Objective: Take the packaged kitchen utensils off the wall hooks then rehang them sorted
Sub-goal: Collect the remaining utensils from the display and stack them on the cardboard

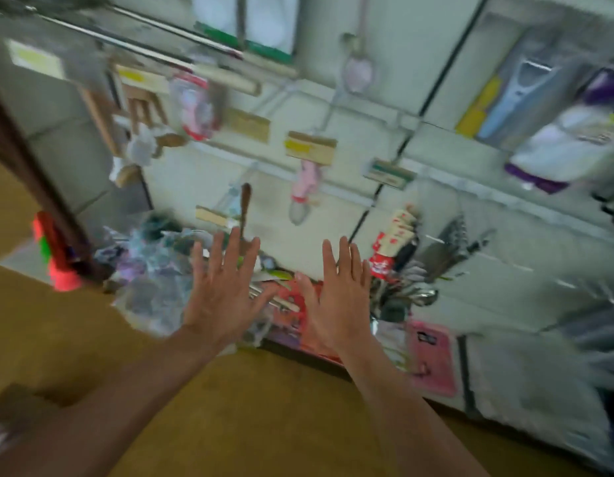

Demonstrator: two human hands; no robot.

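Observation:
The whole view is blurred by motion. My left hand (pixel 226 287) and my right hand (pixel 336 290) are stretched out side by side, palms away from me, fingers spread, holding nothing. Behind them a heap of packaged utensils (pixel 284 301) lies at the foot of a pale wall panel (pixel 340 215). Still hanging on the wall's hooks are a pink utensil with a brown card header (pixel 307 182), a dark-handled utensil (pixel 245 204), a red-and-white packet (pixel 195 108) and a pink spoon (pixel 358 68).
Clear bagged items (pixel 150 270) are piled at the left of the heap, red-and-white packs (pixel 391 246) and metal ladles (pixel 422 297) at its right. A pink card (pixel 433 359) leans low on the wall. Blue and purple packages (pixel 539 108) hang upper right. Yellow-brown floor (pixel 250 418) lies below.

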